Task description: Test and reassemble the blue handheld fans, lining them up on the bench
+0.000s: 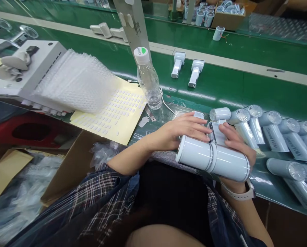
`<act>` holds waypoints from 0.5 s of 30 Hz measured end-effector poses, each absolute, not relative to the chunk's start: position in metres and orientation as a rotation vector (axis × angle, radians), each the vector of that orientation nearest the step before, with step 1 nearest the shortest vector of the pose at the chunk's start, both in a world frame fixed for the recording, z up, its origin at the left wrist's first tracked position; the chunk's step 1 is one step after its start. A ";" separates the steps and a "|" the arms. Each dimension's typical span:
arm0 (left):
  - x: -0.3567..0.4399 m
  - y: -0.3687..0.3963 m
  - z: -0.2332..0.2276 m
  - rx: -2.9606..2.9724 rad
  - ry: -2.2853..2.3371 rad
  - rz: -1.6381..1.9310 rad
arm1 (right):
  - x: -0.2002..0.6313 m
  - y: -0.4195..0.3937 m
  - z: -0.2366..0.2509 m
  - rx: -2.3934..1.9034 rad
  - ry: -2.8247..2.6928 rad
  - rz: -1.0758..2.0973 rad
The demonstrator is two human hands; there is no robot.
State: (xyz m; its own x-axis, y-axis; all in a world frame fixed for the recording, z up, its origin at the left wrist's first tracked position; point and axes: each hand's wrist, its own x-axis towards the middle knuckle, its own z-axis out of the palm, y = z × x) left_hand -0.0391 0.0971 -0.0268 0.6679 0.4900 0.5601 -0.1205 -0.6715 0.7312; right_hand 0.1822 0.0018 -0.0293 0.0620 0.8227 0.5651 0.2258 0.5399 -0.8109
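**Both hands on white handheld fan at bench edge**

Left hand (184,132) lies across the top of the white fan (212,158), fingers curled over it. Right hand (239,145) cradles the fan from the far side; the grip looks closed, though partly hidden. A water bottle (148,80) stands behind.

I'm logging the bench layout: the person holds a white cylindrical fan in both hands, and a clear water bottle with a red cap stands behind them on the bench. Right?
Not quite: the head view shows the water bottle has a white cap with a green mark, not red. The rest holds: the left hand and right hand both hold the white cylindrical fan, with the bottle standing behind them.
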 end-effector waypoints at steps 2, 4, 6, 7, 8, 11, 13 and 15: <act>-0.039 0.098 -0.029 2.191 0.251 1.056 | 0.184 0.003 -0.034 -0.957 -1.500 0.506; -0.039 0.098 -0.032 2.258 0.236 1.100 | 0.186 0.005 -0.039 -0.904 -1.533 0.452; -0.039 0.097 -0.033 2.295 0.232 1.122 | 0.188 0.007 -0.043 -0.805 -1.574 0.467; -0.039 0.096 -0.033 2.299 0.234 1.122 | 0.189 0.007 -0.045 -0.769 -1.583 0.502; -0.039 0.096 -0.033 2.295 0.241 1.111 | 0.189 0.006 -0.047 -0.756 -1.575 0.548; -0.039 0.093 -0.033 2.238 0.246 1.059 | 0.187 0.001 -0.050 -0.794 -1.510 0.629; -0.039 0.090 -0.033 2.185 0.242 1.045 | 0.185 -0.003 -0.050 -0.852 -1.480 0.637; -0.040 0.088 -0.034 2.145 0.242 1.048 | 0.181 -0.006 -0.051 -0.892 -1.484 0.625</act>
